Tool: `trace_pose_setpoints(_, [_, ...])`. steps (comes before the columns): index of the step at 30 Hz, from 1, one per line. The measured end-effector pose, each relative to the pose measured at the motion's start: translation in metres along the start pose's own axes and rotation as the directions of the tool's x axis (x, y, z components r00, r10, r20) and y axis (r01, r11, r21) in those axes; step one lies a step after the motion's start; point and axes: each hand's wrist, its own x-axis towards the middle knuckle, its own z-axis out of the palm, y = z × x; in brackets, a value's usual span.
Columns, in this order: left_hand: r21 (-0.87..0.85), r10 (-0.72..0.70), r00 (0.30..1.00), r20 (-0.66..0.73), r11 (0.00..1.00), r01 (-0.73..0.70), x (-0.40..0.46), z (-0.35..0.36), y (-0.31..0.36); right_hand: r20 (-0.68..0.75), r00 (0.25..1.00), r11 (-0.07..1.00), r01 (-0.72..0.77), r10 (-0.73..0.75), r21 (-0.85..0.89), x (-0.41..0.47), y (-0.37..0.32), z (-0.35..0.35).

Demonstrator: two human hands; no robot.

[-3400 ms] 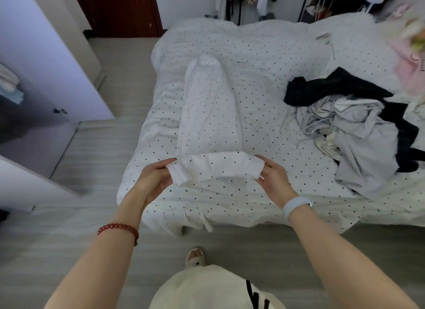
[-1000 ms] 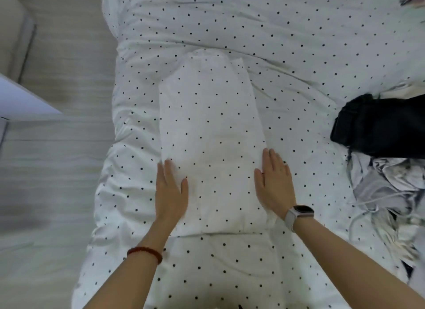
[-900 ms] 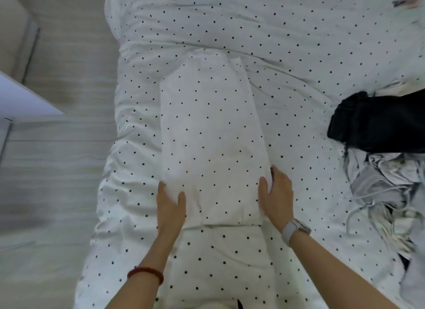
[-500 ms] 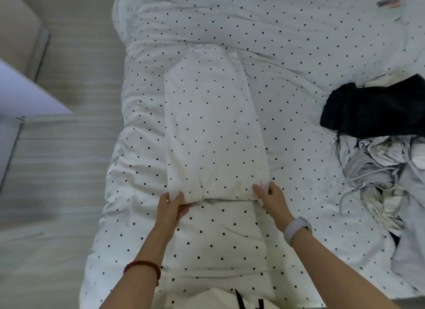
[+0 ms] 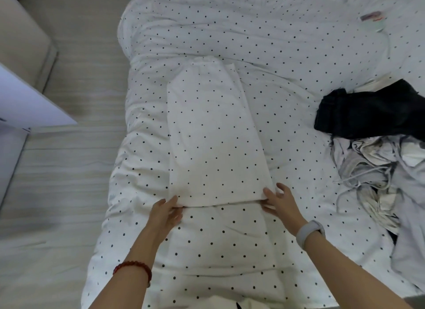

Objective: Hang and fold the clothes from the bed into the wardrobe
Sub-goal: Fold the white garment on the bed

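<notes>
Dotted white garment (image 5: 213,133), folded long on bed (image 5: 287,55); left hand (image 5: 166,213) and right hand (image 5: 279,201) grip spread, fingertips tucking beneath near corners, likely for next fold.

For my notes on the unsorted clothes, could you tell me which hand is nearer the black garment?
Right. The right hand rests at the near right corner of the folded polka-dot garment, below and left of the black garment; the left hand sits at the opposite corner, farther away.

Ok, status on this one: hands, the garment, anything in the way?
Left hand and right hand open, fingertips at near corners of the folded polka-dot garment. Garment flat on the bed. Clothes pile off to the right, clear of it.
</notes>
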Motion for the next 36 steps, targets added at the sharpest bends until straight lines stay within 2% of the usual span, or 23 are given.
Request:
trace_pose_setpoints(2, [-0.064, -0.02, 0.999, -0.04, 0.998, 0.017, 0.006, 0.008, 0.002, 0.015, 0.999, 0.997, -0.033, 0.032, 0.064, 0.002, -0.006, 0.008])
trace_pose_setpoints(5, [-0.248, -0.063, 0.992, -0.108, 0.968, 0.035, 0.003, 0.026, 0.008, -0.045, 0.998, 0.997, 0.038, -0.041, -0.067, 0.003, -0.014, 0.023])
trace_pose_setpoints(7, [-0.25, -0.059, 0.985, -0.165, 0.968, 0.016, -0.002, 0.03, 0.014, -0.105, 0.99, 0.99, 0.086, -0.098, -0.11, -0.002, -0.02, 0.027])
trace_pose_setpoints(10, [-0.174, 0.01, 0.983, -0.185, 0.984, -0.043, -0.015, 0.021, 0.019, -0.139, 0.974, 0.983, 0.17, -0.179, -0.074, -0.012, -0.022, 0.021])
trace_pose_setpoints(13, [-0.018, 0.086, 0.982, -0.169, 0.996, -0.09, -0.038, 0.0, 0.01, -0.079, 0.969, 0.968, 0.223, -0.233, -0.111, -0.033, -0.014, 0.01])
trace_pose_setpoints(16, [0.179, 0.081, 0.988, -0.13, 0.982, -0.057, -0.065, -0.023, -0.01, 0.051, 0.982, 0.956, 0.191, -0.184, -0.223, -0.062, 0.006, -0.004])
trace_pose_setpoints(18, [0.241, 0.034, 0.996, -0.079, 0.97, -0.014, -0.09, -0.038, -0.03, 0.102, 0.985, 0.959, 0.158, -0.137, -0.236, -0.089, 0.03, -0.017])
trace_pose_setpoints(20, [0.181, 0.05, 0.997, -0.058, 0.983, -0.038, -0.105, -0.047, -0.039, 0.106, 0.98, 0.969, 0.184, -0.168, -0.165, -0.107, 0.044, -0.025])
trace_pose_setpoints(25, [0.085, 0.315, 0.947, -0.068, 0.947, -0.309, -0.126, -0.028, -0.001, 0.002, 0.946, 0.943, 0.324, -0.325, -0.076, -0.114, 0.004, -0.02])
trace_pose_setpoints(28, [-0.078, 0.337, 0.933, -0.126, 0.934, -0.348, -0.119, -0.007, 0.039, -0.06, 0.916, 0.918, 0.395, -0.397, -0.042, -0.101, -0.043, -0.006])
trace_pose_setpoints(32, [-0.357, 0.276, 0.954, -0.116, 0.885, -0.299, -0.107, 0.016, 0.097, -0.115, 0.93, 0.924, 0.361, -0.348, 0.128, -0.08, -0.109, 0.018])
trace_pose_setpoints(36, [-0.42, 0.243, 0.965, -0.102, 0.869, -0.263, -0.088, 0.037, 0.142, -0.123, 0.957, 0.909, 0.289, -0.264, 0.301, -0.046, -0.155, 0.04])
